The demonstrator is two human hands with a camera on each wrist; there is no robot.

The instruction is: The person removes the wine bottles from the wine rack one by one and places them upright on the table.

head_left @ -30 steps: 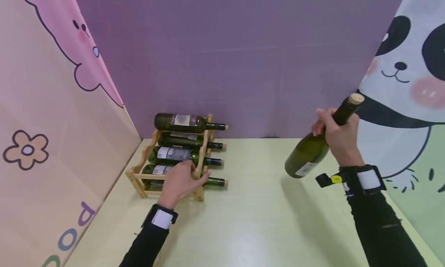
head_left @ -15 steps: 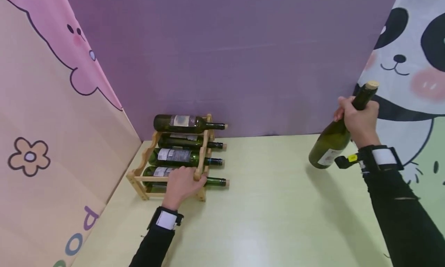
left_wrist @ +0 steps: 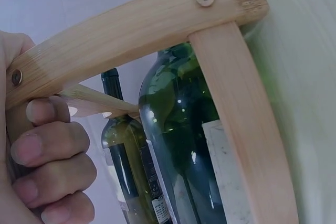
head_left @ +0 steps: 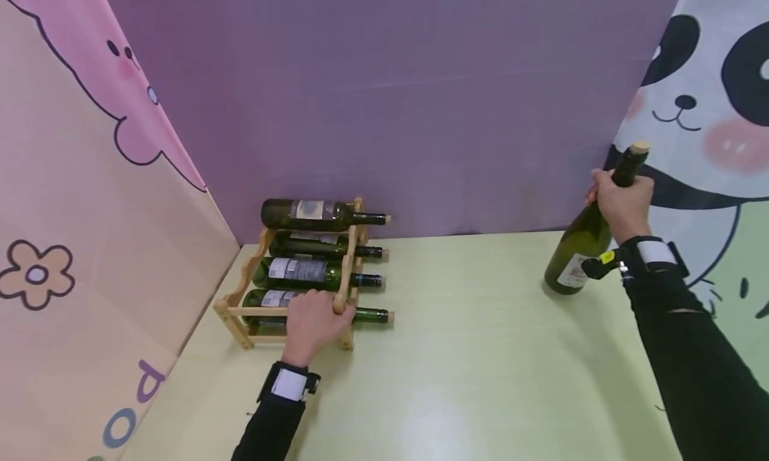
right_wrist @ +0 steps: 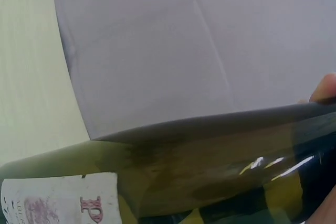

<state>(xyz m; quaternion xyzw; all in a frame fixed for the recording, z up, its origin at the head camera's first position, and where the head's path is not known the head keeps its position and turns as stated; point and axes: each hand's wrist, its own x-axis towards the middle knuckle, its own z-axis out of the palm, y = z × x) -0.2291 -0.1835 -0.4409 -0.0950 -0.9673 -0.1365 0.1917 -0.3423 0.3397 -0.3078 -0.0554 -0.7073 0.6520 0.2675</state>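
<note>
My left hand (head_left: pixel 315 326) grips the front rail of a small wooden wine rack (head_left: pixel 255 311); in the left wrist view its fingers (left_wrist: pixel 55 142) curl round the wood. Several green wine bottles lie in the rack, necks to the right, among them a dark one (head_left: pixel 279 214) on top and a green one (head_left: pixel 300 270) lower down. At the right, my right hand (head_left: pixel 625 206) holds a corked green wine bottle (head_left: pixel 577 247) around its upper part. That bottle leans slightly, its base at the tabletop. The right wrist view shows its white label (right_wrist: pixel 63 200).
The pale table (head_left: pixel 462 354) spreads between rack and held bottle. A purple backdrop (head_left: pixel 420 114) closes off the back. Printed side panels stand left (head_left: pixel 108 247) and right, the latter with a panda (head_left: pixel 685 154).
My left hand has gone from hovering loosely at the rack's front corner to gripping its rail. The right hand has carried its bottle rightward and down to the table, turning it more upright.
</note>
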